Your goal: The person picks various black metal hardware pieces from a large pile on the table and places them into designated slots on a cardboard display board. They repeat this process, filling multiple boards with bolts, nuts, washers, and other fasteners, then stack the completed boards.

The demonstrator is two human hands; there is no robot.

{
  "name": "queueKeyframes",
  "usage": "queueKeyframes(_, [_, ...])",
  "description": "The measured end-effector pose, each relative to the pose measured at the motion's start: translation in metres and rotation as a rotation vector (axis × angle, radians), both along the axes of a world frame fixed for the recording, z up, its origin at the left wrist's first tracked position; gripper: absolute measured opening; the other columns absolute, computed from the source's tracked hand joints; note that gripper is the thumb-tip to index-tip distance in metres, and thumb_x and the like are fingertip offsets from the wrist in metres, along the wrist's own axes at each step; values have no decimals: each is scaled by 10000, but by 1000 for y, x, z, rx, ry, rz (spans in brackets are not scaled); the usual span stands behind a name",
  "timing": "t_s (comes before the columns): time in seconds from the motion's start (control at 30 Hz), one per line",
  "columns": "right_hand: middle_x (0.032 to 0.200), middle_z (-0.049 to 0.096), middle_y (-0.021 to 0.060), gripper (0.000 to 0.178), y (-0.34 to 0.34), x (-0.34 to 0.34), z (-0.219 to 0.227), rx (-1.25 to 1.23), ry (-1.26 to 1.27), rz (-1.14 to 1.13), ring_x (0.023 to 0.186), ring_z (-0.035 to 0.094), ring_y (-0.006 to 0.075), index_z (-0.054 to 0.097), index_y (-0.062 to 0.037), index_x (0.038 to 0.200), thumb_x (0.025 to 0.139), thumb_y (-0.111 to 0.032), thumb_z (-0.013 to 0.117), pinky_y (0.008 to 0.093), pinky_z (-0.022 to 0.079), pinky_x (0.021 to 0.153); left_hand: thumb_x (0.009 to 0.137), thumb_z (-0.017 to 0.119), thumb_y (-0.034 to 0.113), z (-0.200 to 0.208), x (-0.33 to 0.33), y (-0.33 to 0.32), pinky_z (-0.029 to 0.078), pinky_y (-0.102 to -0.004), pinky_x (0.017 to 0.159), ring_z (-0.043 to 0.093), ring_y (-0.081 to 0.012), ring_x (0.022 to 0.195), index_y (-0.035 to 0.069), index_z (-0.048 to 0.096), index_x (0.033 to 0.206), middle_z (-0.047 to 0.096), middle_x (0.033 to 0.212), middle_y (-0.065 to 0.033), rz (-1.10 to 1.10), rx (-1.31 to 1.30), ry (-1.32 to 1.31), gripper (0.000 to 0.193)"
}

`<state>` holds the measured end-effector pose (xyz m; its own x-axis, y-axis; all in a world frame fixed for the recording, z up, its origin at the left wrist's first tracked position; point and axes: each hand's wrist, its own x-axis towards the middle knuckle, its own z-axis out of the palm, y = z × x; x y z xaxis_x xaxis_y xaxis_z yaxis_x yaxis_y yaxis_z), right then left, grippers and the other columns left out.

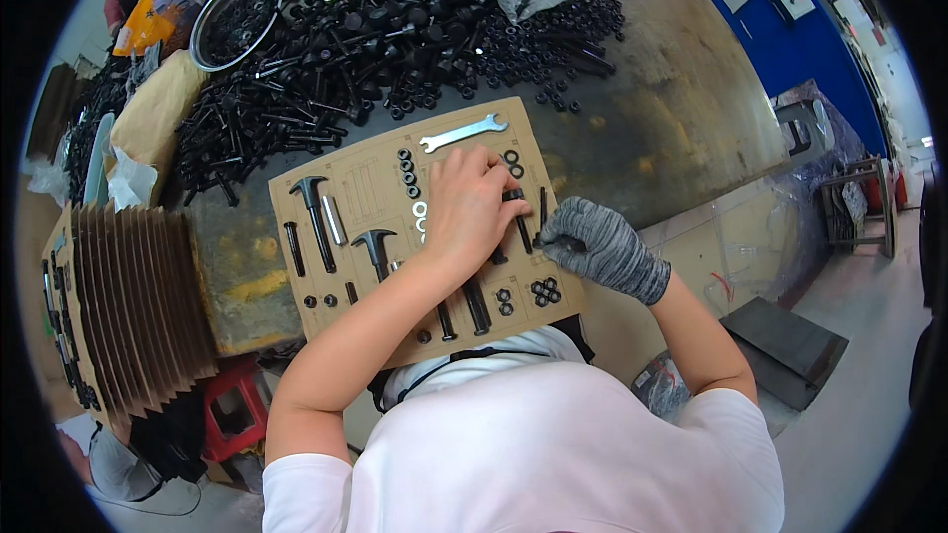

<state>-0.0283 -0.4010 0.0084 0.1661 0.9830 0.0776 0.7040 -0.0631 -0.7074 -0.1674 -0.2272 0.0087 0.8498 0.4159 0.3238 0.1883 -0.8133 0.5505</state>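
Some bolts (524,231) pt-hidden by L hand (464,202), gloved R hand (604,247), grip unclear

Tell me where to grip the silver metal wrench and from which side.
The silver metal open-ended wrench is probably best pinched mid-shaft, across its narrow width, from above: it lies flat on the brown cardboard sheet, and the bare left hand crowds its near side.

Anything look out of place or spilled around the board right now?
Black bolts and nuts lie heaped loose on the table, spill-like though possibly deliberate. Hand covering looks mismatched: the right hand wears a grey glove, the left hand is bare.
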Motion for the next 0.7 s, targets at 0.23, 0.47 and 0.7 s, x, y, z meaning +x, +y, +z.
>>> queueKeyframes(0.23, [912,647,99,197,-5,3,-6,12,-23,127,891,621,291,688,-88,966,781,-146,725,397,517,835,665,837,211,-4,5,-5,389,-384,836,515,-261,952,70,663,837,562,933,-41,50,68,3,281])
queueKeyframes(0.47, [920,649,91,180,-11,-5,-9,35,33,101,904,616,288,679,-88,939,764,-104,719,391,508,868,665,844,232,-8,-1,-6,392,-373,809,520,-258,932,74,648,819,554,919,-42,43,30,21,296])
queueKeyframes(0.7, [958,641,94,242,-13,-5,-9,69,6,99,928,619,280,668,-83,991,763,-117,741,385,512,876,712,818,235,0,-13,-2,400,-370,827,521,-266,940,70,671,884,575,956,-50,63,-26,-85,280])
